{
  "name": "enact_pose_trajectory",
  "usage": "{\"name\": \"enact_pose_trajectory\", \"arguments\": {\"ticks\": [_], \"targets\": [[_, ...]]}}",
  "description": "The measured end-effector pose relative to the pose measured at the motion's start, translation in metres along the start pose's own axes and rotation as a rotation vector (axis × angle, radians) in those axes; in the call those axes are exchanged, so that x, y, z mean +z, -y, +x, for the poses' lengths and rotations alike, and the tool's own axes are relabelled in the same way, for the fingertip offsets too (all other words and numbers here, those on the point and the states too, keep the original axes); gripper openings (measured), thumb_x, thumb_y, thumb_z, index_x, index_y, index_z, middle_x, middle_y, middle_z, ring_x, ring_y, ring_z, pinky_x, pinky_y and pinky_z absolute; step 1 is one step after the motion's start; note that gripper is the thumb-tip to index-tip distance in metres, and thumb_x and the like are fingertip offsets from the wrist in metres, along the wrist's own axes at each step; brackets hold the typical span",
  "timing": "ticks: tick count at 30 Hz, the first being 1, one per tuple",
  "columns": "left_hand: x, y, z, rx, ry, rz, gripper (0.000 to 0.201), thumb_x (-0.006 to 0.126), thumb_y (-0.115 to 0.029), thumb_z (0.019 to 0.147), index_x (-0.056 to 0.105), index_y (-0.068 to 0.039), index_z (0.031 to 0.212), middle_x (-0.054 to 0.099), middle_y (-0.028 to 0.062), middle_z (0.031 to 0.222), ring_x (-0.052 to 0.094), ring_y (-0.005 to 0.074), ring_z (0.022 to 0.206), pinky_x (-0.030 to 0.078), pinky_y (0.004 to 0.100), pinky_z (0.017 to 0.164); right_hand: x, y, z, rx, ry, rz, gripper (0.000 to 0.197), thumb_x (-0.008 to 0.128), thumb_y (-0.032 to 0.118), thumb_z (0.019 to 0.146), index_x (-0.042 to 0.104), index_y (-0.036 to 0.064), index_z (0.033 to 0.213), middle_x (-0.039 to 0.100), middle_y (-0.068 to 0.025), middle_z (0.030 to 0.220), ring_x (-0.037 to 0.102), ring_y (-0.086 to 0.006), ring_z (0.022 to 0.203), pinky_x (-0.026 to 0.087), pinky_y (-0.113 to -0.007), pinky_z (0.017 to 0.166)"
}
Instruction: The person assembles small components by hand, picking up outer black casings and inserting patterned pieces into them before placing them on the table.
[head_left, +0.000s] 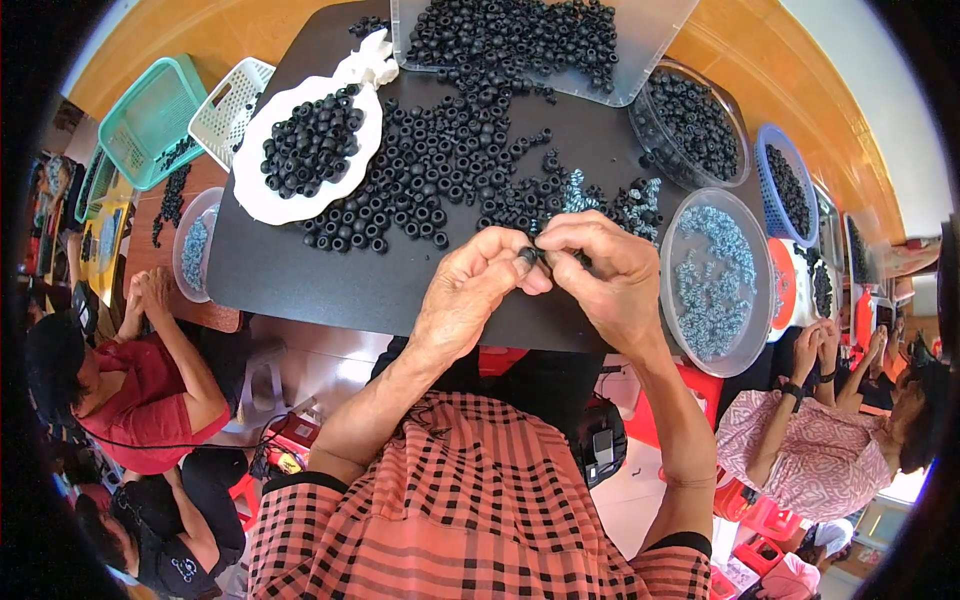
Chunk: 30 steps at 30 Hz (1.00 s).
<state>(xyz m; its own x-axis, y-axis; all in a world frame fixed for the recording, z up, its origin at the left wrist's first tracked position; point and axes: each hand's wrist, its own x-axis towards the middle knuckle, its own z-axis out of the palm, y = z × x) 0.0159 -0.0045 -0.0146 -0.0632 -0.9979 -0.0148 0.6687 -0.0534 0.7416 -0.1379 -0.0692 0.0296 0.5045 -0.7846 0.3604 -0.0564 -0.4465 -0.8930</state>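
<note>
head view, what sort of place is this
Probably a small handwork workshop: black ring-shaped parts heap the dark table, a round tub holds blue coiled pieces, and other people sit at nearby tables.

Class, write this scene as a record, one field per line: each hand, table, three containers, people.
Left hand: pinches a small black piece
Right hand: close beside it; grip partly hidden
Table: dark top, scattered with hollow black pieces
Left container: white scalloped dish of black pieces
Right container: translucent round bowl of blue coils
Far container: translucent rectangular bin of black pieces
People: person in red shirt, left; person in pink patterned top, right
</note>
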Motion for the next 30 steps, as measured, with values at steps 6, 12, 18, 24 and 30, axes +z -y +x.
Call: {"name": "enact_pose_trajectory", "arguments": {"ticks": [6,12,18,24,30], "targets": [[0.004,0.005,-0.003,0.094,-0.064,0.113,0.015,0.049,-0.003,0.095,0.053,0.001,0.108,0.063,0.0053,0.09,0.061,0.0105,0.087,0.048,0.0237,0.08,0.004,0.004,-0.003,0.095,-0.015,0.107,0.016,0.063,-0.007,0.076,0.067,-0.0004,0.09,0.066,-0.0086,0.09,0.064,-0.0145,0.078,0.052,-0.026,0.07],[0.009,0.002,-0.006,0.11,-0.099,0.271,0.013,0.05,-0.003,0.094,0.053,0.001,0.106,0.06,0.0016,0.088,0.057,0.0066,0.084,0.047,0.0228,0.08,0.006,0.006,-0.006,0.031,-0.003,-0.075,0.016,0.064,-0.011,0.074,0.065,-0.003,0.088,0.063,-0.0104,0.093,0.061,-0.0141,0.08,0.051,-0.025,0.069],[0.012,-0.001,-0.006,0.08,-0.102,0.328,0.011,0.05,-0.003,0.094,0.054,0.001,0.103,0.058,-0.0005,0.085,0.055,0.0052,0.082,0.045,0.0213,0.078,0.004,0.003,-0.007,-0.016,0.0,-0.109,0.015,0.066,-0.009,0.073,0.066,-0.0019,0.086,0.064,-0.0101,0.092,0.062,-0.0141,0.079,0.051,-0.026,0.069],[0.01,-0.001,-0.002,0.086,-0.065,0.348,0.011,0.05,-0.003,0.093,0.055,0.001,0.101,0.057,-0.0005,0.086,0.053,0.005,0.083,0.044,0.0206,0.076,0.013,-0.003,-0.014,0.127,-0.076,0.106,0.029,0.065,-0.005,0.075,0.065,0.0012,0.103,0.065,-0.0082,0.092,0.064,-0.0129,0.074,0.051,-0.025,0.069],[0.003,-0.002,-0.001,-0.009,-0.052,0.18,0.017,0.051,-0.01,0.093,0.057,0.001,0.105,0.059,0.0015,0.088,0.054,0.0067,0.083,0.044,0.0217,0.078,0.009,0.004,-0.015,-0.052,-0.039,-0.219,0.031,0.066,-0.003,0.075,0.064,0.0013,0.106,0.063,-0.0097,0.101,0.064,-0.0166,0.079,0.052,-0.027,0.071]]}}
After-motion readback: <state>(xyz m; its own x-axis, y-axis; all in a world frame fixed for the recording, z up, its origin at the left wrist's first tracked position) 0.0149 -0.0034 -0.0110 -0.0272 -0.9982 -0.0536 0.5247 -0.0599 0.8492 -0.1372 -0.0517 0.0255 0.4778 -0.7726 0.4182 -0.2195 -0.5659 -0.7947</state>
